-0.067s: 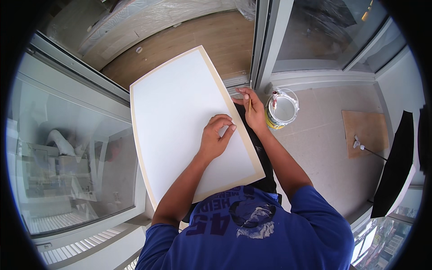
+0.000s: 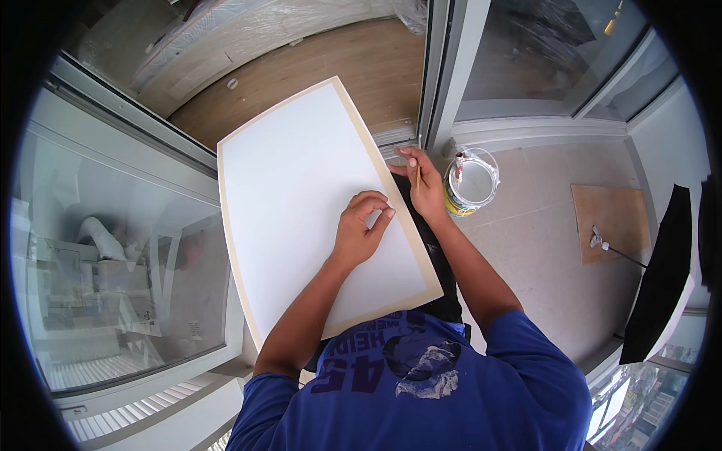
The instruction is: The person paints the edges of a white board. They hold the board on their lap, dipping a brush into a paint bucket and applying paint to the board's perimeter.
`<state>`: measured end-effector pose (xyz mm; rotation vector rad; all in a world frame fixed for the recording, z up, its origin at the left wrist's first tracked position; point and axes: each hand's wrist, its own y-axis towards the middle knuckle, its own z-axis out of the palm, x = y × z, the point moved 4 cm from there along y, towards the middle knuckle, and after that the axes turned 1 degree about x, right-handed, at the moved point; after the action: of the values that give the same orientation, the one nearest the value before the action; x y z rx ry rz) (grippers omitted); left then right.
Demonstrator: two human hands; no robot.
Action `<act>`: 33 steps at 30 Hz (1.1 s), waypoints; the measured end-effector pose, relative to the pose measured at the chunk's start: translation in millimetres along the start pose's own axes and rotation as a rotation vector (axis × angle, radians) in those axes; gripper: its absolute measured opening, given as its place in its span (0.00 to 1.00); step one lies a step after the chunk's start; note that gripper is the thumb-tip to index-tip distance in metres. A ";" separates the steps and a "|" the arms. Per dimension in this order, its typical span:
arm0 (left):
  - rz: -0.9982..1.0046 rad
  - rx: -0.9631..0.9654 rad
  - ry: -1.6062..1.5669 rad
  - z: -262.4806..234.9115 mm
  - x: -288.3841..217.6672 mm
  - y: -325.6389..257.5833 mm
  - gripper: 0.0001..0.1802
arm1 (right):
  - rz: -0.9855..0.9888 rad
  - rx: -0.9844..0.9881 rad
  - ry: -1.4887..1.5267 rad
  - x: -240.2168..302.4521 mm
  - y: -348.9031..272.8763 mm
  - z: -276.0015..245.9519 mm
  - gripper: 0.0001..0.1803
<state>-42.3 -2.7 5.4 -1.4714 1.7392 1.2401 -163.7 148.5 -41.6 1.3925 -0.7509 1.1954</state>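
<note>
Panel (image 2: pixel 301 203), white with a tan border strip, lay flat in front of the person, over the door threshold. Left hand (image 2: pixel 362 229) rested on panel's face near its right edge, fingers curled with thumb and forefinger pinched together; can't tell if anything was between them. Right hand (image 2: pixel 421 184) sat at panel's right border, clenched around a thin brush (image 2: pixel 418 176) with tip at the tan edge. Against the shot a moment before, left hand fingers had curled up off the surface from a flatter press; right hand and brush about the same spot, panel not shifted. Reads as steadying grip loosening while edge work went on. Paint can (image 2: pixel 471 183), open, stood on the tile floor (image 2: pixel 541 248) just right of panel, beside right hand. Further right of panel: brown board (image 2: pixel 611 218) with a small tool on it, well apart. Glass sliding door (image 2: pixel 120 248) to panel's left.
</note>
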 end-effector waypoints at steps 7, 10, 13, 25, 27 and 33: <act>-0.031 -0.019 -0.039 0.3 -1.7 -0.1 0.07 | 0.037 -0.062 0.053 -6.8 -7.2 -20.4 0.23; -0.036 -0.041 -0.079 -0.4 -2.5 0.6 0.06 | 0.036 -0.161 0.056 -14.4 -15.8 -28.8 0.23; -0.051 -0.094 -0.105 -3.4 0.6 0.7 0.06 | 0.039 -0.239 -0.044 -24.5 -23.0 -44.0 0.23; -0.139 -0.508 0.009 -72.8 34.4 -4.7 0.10 | 0.211 -0.072 -0.302 -0.4 -49.5 -72.2 0.23; -0.080 -0.582 0.092 -84.5 30.8 -0.7 0.09 | 0.076 -0.077 -0.337 24.2 -46.2 -58.1 0.24; -0.037 -0.699 0.297 -133.0 38.4 -2.5 0.06 | 0.032 -0.057 -0.279 51.8 -51.3 -27.4 0.28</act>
<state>-29.4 -138.4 29.1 -2.1566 1.5018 1.7940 -107.9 194.5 -12.5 1.5225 -0.9970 1.0063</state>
